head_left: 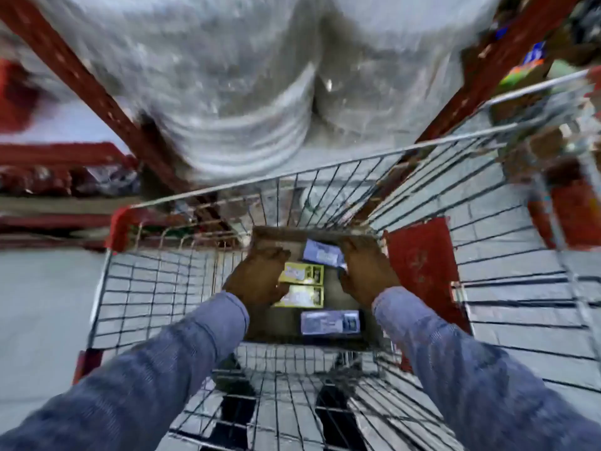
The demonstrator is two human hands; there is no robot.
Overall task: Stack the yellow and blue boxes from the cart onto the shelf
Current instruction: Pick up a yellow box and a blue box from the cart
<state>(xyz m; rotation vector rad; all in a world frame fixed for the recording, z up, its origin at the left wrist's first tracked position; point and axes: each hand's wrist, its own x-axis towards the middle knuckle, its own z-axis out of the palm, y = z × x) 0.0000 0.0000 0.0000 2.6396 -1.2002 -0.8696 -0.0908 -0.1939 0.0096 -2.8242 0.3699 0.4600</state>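
Boxes lie flat in the bottom of a wire shopping cart, four of them showing: a blue box at the far end, two yellow boxes side by side in the middle, and a second blue box nearest the person. They are slim cardboard cartons with printed faces, the print too blurred to read. They rest on what looks like a brown cardboard tray set on the cart floor.

Both arms reach down into the basket in blue knitted sleeves. The left hand lies over the left ends of the yellow boxes with fingers bent; whether it actually grips them I cannot tell. The right hand is curled at the right side, its fingers touching the far blue box, and its hold is likewise unclear.

The cart is grey metal mesh with a bright rim, red plastic corner guards and a red panel on its right wall. The mesh walls close in tightly on both wrists. Beyond the front rim stands a shelf frame of rust-red steel uprights, with bulky goods wrapped in crinkled clear plastic between them. The floor is pale grey and smooth, open to the left of the cart. Coloured packages sit on shelving at the upper right.
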